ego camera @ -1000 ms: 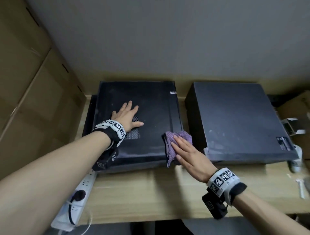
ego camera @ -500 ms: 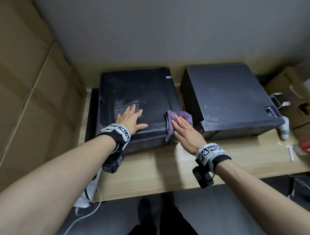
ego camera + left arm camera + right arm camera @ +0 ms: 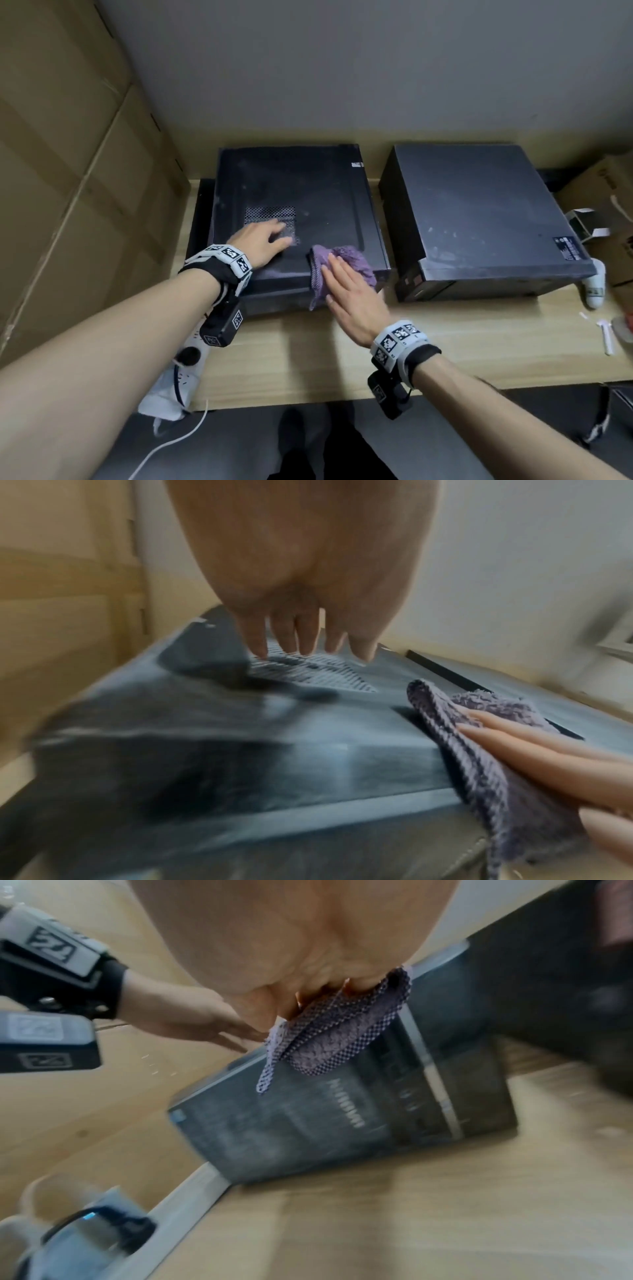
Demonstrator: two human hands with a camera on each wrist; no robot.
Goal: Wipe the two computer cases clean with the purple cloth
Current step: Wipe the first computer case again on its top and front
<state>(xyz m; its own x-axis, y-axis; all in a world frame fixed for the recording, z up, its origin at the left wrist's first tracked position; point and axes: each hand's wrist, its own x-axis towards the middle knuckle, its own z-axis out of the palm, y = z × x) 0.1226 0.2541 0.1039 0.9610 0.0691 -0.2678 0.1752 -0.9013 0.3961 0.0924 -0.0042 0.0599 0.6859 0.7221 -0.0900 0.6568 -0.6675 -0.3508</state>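
Two black computer cases lie flat on a wooden desk. On the dusty left case (image 3: 308, 192) my left hand (image 3: 263, 236) rests flat with straight fingers over the vent grille (image 3: 270, 214). My right hand (image 3: 346, 284) presses the purple cloth (image 3: 349, 260) with straight fingers onto the left case's front right corner; part of the cloth hangs over the front edge. In the left wrist view the cloth (image 3: 479, 750) lies under the right fingers (image 3: 534, 748). The right case (image 3: 479, 212) is untouched, with pale dust marks.
Cardboard boxes (image 3: 68, 171) wall off the left side. A white power strip (image 3: 174, 383) with a plug hangs off the desk's front left edge. At the right sit a small white bottle (image 3: 594, 284), a cardboard box (image 3: 603, 185) and small white bits. Bare desk (image 3: 308, 359) runs in front of the cases.
The right hand has slid the cloth leftward along the left case's front edge, off its right corner. The left hand shifted slightly on the grille. The head view pulled back.
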